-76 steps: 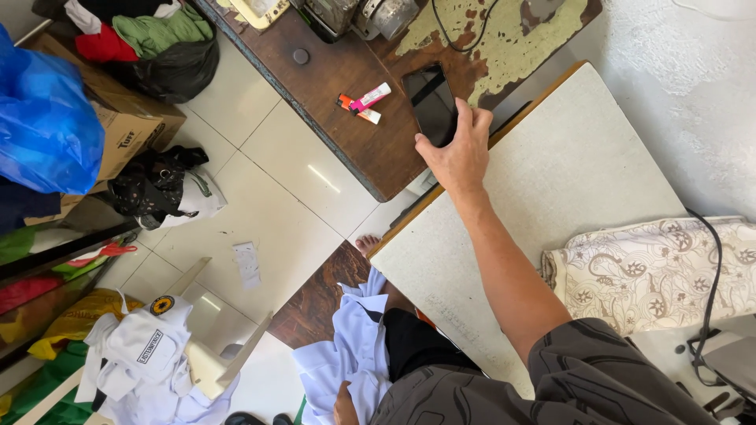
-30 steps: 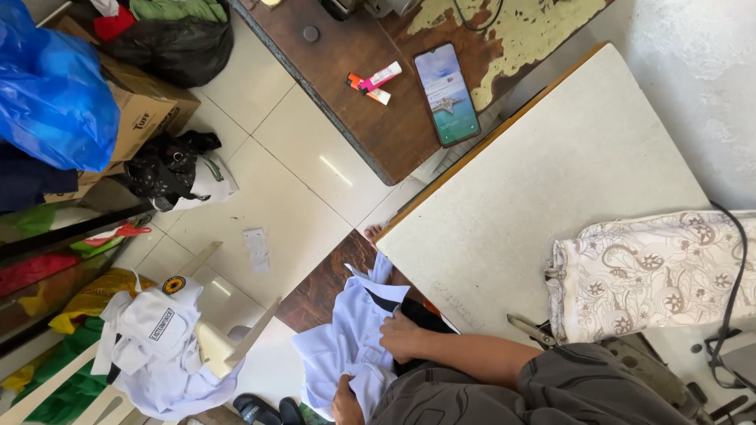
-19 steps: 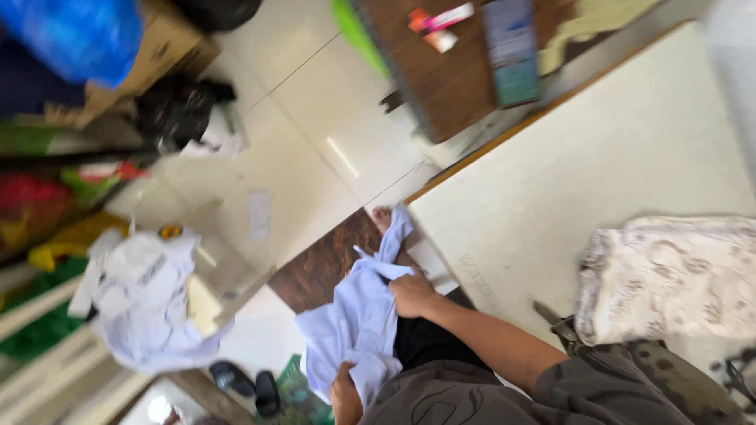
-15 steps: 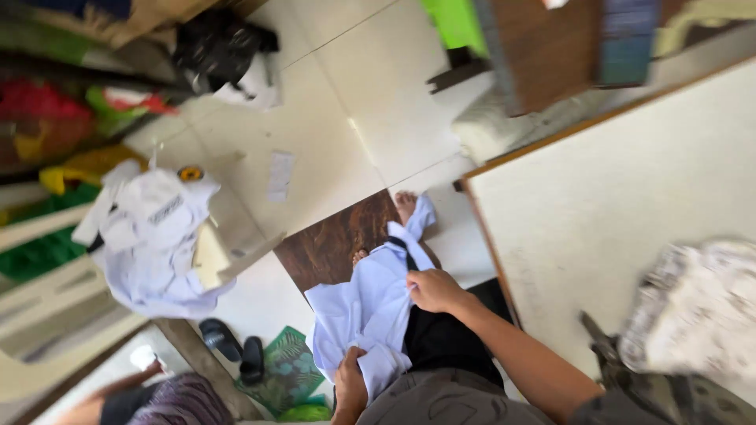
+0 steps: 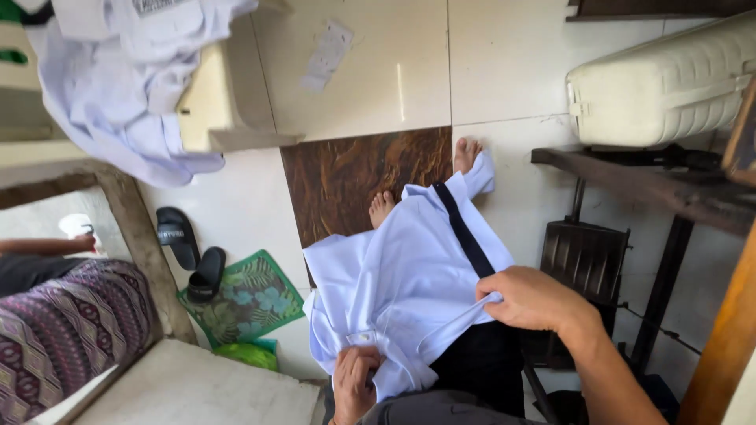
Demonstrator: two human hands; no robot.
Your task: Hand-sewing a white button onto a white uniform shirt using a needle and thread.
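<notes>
White shirt, pale bluish and crumpled, lies across the person's lap, draped over dark trousers with its far end hanging down toward the bare feet on the brown floor tile. Its long axis runs from the lap out toward the feet, and a dark strap lies along its right edge. Both hands are at the near end of the cloth. The right hand sits at the right side, fingers curled shut on a gathered fold pulled taut toward the middle. The left hand is at the near hem, closed in a pinch on the edge just beside a small white tab; the cloth between the two hands is stretched into a ridge. Neither hand is clearly nearer, since both already touch the garment. Off to the left are black sandals beside a green leaf-print mat, and another person's patterned clothing. A cream sewing-machine cover rests on a dark shelf at right.
</notes>
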